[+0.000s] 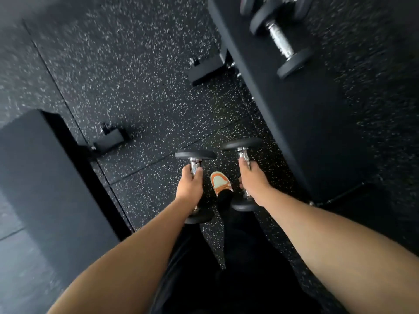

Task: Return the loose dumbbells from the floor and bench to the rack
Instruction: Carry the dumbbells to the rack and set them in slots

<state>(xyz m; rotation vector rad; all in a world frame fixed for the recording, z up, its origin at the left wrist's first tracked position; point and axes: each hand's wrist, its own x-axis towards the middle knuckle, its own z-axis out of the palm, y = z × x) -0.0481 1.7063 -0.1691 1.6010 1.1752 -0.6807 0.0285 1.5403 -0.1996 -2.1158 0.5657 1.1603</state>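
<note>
1. The left grip (190,185) was curled tight round the shiny metal bar of a small black round-ended dumbbell (196,155).
2. That dumbbell pointed away from the person. One black end stuck out past the fingers, and the other end sat under the wrist.
3. The right grip (253,177) was curled tight round the shiny bar of a second small black round-ended dumbbell (241,144).
4. This second dumbbell lay the same way, with one black end past the fingers and one under the wrist.
5. The two dumbbells were side by side, a little apart, and both were up off the black speckled rubber floor (136,75).
6. An orange and pale green shoe (220,181) stood on the floor between the two grips.
7. A long black padded tabletop (294,114) ran just beside the right grip, on its outer side.
8. A third black dumbbell with a shiny bar (281,41) lay on that tabletop, far ahead of the right grip.
9. A black metal foot (207,69) of the frame sat on the floor ahead of the grips.
10. Another black padded tabletop (40,177) was well off to the side of the left grip.
</note>
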